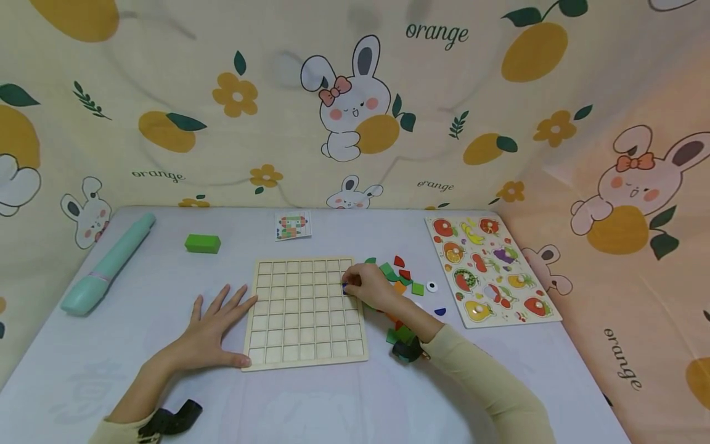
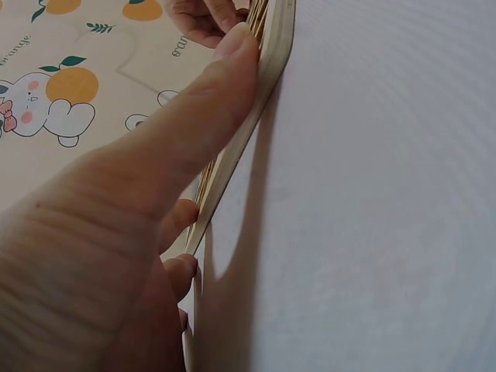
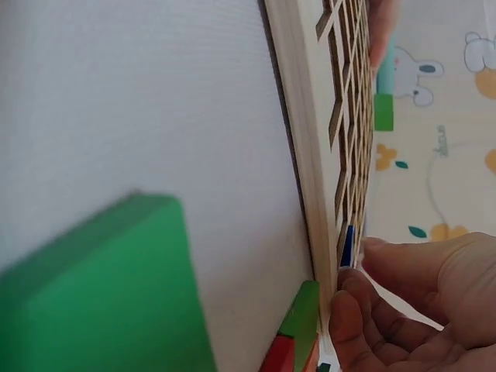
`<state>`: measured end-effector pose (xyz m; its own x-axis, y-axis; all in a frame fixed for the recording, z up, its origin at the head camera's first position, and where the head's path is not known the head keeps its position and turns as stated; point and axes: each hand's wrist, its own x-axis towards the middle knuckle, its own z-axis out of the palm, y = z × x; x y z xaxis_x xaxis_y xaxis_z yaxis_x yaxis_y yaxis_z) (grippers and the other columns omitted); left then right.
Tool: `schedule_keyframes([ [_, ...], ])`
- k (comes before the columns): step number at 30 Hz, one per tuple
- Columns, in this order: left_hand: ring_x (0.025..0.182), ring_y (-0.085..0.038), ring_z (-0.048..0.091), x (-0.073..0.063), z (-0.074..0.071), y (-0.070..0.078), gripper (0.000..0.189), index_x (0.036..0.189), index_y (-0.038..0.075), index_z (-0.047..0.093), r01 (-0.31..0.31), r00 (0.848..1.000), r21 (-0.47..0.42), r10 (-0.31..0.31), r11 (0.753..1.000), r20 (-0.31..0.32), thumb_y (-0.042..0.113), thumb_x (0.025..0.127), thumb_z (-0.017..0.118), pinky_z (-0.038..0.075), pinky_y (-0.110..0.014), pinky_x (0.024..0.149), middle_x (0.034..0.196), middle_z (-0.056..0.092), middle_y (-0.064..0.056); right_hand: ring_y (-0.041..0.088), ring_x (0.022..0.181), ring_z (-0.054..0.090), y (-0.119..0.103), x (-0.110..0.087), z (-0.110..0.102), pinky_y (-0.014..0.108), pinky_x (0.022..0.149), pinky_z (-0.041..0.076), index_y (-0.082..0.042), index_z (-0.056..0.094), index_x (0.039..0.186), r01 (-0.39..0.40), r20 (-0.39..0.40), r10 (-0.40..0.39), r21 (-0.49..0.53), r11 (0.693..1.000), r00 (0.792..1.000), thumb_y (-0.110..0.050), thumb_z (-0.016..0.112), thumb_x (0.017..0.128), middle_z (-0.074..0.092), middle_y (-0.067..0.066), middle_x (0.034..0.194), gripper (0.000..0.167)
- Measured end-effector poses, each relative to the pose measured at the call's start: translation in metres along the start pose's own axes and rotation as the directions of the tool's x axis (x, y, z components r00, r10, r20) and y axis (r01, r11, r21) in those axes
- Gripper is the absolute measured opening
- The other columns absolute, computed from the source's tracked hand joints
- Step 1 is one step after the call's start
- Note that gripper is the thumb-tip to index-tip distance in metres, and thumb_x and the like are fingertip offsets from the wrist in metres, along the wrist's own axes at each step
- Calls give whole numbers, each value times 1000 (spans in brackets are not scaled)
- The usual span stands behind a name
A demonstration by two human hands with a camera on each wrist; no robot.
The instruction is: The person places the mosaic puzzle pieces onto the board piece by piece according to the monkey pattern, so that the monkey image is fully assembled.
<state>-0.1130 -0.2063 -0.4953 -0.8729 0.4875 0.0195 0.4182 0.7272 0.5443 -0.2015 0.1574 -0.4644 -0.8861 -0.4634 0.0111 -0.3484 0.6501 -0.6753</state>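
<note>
A square wooden grid board (image 1: pixel 304 367) lies flat in the middle of the table, its cells bare apart from the spot at the right hand. My left hand (image 1: pixel 206 338) is spread along its left side, with the thumb at the near corner and a fingertip at the edge higher up. At the right side of the grid, my right hand (image 1: pixel 373 287) pinches a small blue piece (image 3: pixel 348 246) between thumb and fingers, over a cell in the upper right part. The fingers partly hide this piece in the head view.
Loose colored pieces, including a green square (image 1: pixel 418 288), lie right of the board, some under the right forearm. Beyond them is a fruit puzzle board (image 1: pixel 457 308). A pattern card (image 1: pixel 293 226), a green block (image 1: pixel 202 243) and a teal case (image 1: pixel 111 265) lie farther back and left.
</note>
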Motion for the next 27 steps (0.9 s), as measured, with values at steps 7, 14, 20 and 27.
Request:
schedule_keyframes([
  [7, 149, -47, 0, 0, 0, 2, 113, 156, 16, 34, 6, 1000, -5, -6, 1000, 4, 67, 66, 80, -12, -75, 105, 164, 17, -18, 15, 73, 57, 12, -7, -24, 26, 67, 51, -2, 72, 96, -17, -54, 18, 23, 1000, 998, -5, 70, 92, 68, 2, 86, 5],
  [14, 149, -46, 0, 0, -1, 0, 114, 157, 17, 33, 13, 1000, 7, -13, 1000, 7, 68, 66, 79, -12, -74, 105, 165, 17, -17, 18, 70, 51, 35, -27, -73, 32, 67, 45, 1, 69, 90, -116, 28, 120, -127, 985, 992, -2, 73, 88, 61, 3, 77, 5],
  [20, 149, -46, -1, -1, -2, 1, 114, 157, 18, 32, 12, 1000, 9, -12, 1000, 8, 69, 66, 79, -13, -73, 106, 165, 16, -17, 21, 76, 49, 48, -39, -81, 32, 69, 42, -3, 69, 97, -120, 133, 146, -182, 976, 980, -7, 78, 86, 57, 6, 82, 15],
  [27, 150, -46, -1, 0, 0, 0, 114, 157, 18, 32, 11, 1000, 14, -11, 1000, 8, 69, 66, 78, -13, -74, 106, 165, 16, -17, 20, 78, 49, 53, -44, -81, 32, 70, 42, -7, 66, 89, -126, 126, 153, -196, 972, 980, -12, 79, 86, 53, 5, 85, 14],
])
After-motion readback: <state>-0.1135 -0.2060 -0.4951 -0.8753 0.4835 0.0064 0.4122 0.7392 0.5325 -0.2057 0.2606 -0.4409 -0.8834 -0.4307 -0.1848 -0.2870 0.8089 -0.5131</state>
